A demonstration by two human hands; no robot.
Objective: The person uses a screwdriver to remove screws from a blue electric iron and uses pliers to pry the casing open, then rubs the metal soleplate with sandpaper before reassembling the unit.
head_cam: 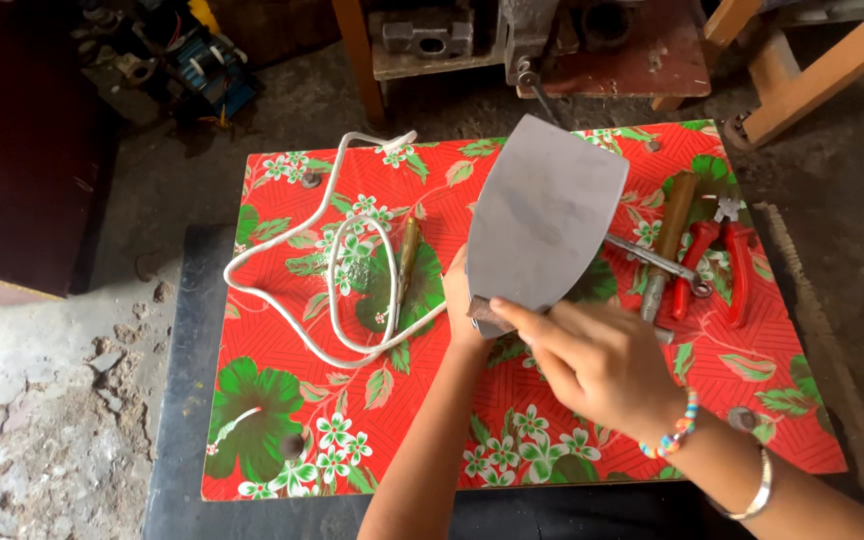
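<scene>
A grey metal iron soleplate (542, 215) is held tilted up over a red floral board (282, 470). My left hand (459, 300) is behind its lower left edge, mostly hidden, and supports it. My right hand (597, 360) grips its lower rear end, with the index finger stretched along the bottom edge. A white power cord (337, 275) runs from the iron in loops across the left half of the board.
Red-handled pliers (722, 260), a wooden-handled tool (667, 240) and a metal rod (652, 258) lie at the board's right. A small screwdriver (407, 255) lies inside the cord loop. Wooden bench legs (357, 55) and metal parts (427, 35) stand beyond the board.
</scene>
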